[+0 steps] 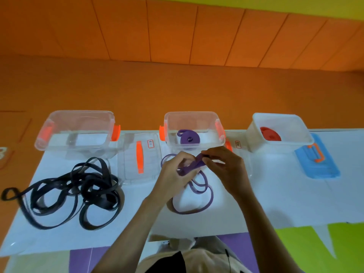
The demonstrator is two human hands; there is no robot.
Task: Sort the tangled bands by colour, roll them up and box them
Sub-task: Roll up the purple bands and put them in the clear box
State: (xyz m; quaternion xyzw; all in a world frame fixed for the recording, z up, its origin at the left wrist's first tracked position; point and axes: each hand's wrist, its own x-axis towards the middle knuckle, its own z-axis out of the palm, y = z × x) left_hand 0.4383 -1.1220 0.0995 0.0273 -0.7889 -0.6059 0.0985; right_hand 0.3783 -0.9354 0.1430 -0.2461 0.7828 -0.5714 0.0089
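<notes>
step: rolling purple band [204, 196] | left grip [177, 170] + right grip [222, 166] both pinch its end, rest loose on bench [275, 194] | done: purple roll [189, 137] in mid box [220, 134], red roll [270, 133] in right box [279, 115] | todo: black bands [74, 192] tangled by left box [78, 112], approx. half done

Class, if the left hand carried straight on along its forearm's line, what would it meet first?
Probably the near wall of the middle clear box, just beyond the purple band that the left hand grips; the right hand lies close beside that line.
</notes>
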